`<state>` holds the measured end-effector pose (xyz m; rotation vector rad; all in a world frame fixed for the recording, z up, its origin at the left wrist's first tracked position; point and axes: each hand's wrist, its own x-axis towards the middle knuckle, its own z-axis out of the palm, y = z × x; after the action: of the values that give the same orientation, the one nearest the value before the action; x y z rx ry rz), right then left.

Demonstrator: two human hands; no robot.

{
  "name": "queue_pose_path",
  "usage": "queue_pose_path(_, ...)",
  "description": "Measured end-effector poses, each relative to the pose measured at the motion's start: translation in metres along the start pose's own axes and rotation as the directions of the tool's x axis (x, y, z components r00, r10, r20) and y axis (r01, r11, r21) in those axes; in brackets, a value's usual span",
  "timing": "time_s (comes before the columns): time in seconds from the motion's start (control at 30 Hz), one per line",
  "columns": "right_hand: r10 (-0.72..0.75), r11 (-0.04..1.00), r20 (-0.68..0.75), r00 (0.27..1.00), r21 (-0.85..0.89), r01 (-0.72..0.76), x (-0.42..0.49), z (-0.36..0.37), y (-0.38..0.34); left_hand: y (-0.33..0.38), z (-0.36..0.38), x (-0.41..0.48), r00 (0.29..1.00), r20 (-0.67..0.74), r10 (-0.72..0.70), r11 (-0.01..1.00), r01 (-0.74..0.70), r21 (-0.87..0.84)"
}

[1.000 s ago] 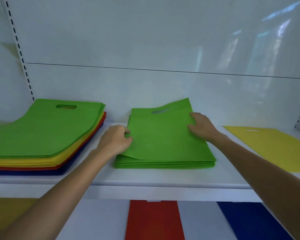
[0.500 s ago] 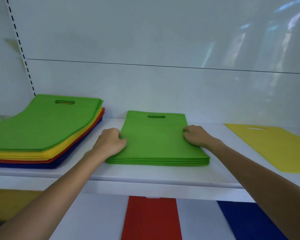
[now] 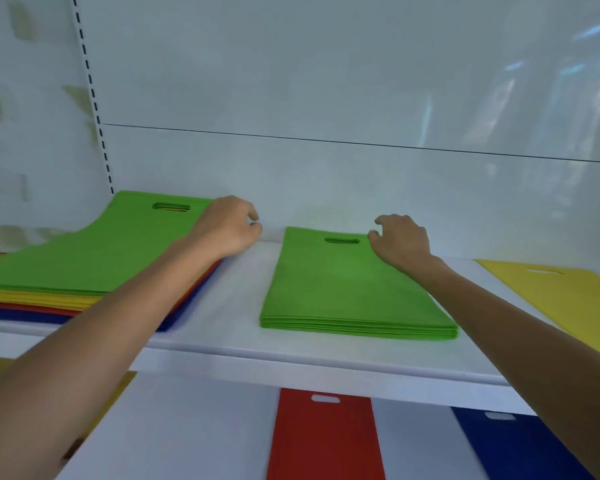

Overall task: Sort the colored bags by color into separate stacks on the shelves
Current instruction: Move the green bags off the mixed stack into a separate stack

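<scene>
Shelf (image 3: 229, 306) under both arms. Mixed stack (image 3: 94, 258) beneath my left hand (image 3: 227, 226), which is loosely curled and gripping nothing. Green stack (image 3: 347, 292) just right of it; my right hand (image 3: 400, 242), fingers relaxed, touches its far corner.

Mixed stack (image 3: 94, 251) cut by left edge, its near corner under left arm (image 3: 118, 323); yellow bag (image 3: 568, 299) cut right; red bag (image 3: 326, 441), blue bag (image 3: 520, 448) cut at bottom.

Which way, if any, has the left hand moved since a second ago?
Yes. From the green stack, the left hand went leftward and back to the mixed pile, at its rear right corner.
</scene>
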<state>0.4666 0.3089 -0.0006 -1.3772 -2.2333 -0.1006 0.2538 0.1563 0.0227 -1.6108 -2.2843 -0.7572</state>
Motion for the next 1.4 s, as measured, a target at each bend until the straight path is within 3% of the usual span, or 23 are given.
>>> queue_pose_path(0.23, -0.036, 0.983, -0.009, 0.999, 0.18, 0.037, 0.004, -0.005, -0.095, -0.1, -0.041, -0.009, 0.992, 0.077, -0.1, 0.995, 0.102, -0.021)
queue_pose_path(0.43, -0.044, 0.94, 0.086, 0.995, 0.34, 0.012, 0.002, 0.024, -0.175, -0.21, -0.06, -0.027, 0.943, 0.099, -0.319, 0.946, 0.31, 0.096)
queue_pose_path(0.57, -0.069, 0.933, 0.114, 0.991, 0.359, 0.024, -0.01, 0.046, -0.216, -0.258, -0.07, -0.036, 0.89, 0.085, -0.448, 0.888, 0.432, 0.156)
queue_pose_path(0.8, 0.071, 0.895, 0.245, 0.967, 0.412, -0.17, -0.024, 0.081, -0.251, -0.279, -0.066, -0.045, 0.898, 0.086, -0.431, 0.881, 0.439, -0.177)
queue_pose_path(0.97, 0.214, 0.774, 0.206, 0.955, 0.561, -0.294, -0.029, 0.082, -0.257, -0.284, -0.061, -0.042, 0.917, -0.074, -0.393, 0.905, 0.371, -0.207)
queue_pose_path(1.07, 0.221, 0.743, 0.158, 0.962, 0.612, -0.271, -0.031, 0.083, -0.256, -0.279, -0.062, -0.044, 0.928, -0.16, -0.335, 0.939, 0.316, -0.136)
queue_pose_path(1.2, 0.17, 0.8, 0.081, 0.982, 0.57, -0.186, -0.029, 0.082, -0.249, -0.265, -0.067, -0.044, 0.944, -0.225, -0.244, 0.967, 0.253, 0.013)
queue_pose_path(1.4, 0.149, 0.807, -0.123, 0.981, 0.588, -0.049, -0.018, 0.05, -0.215, -0.222, -0.069, -0.031, 0.953, -0.25, -0.17, 0.982, 0.142, -0.127)
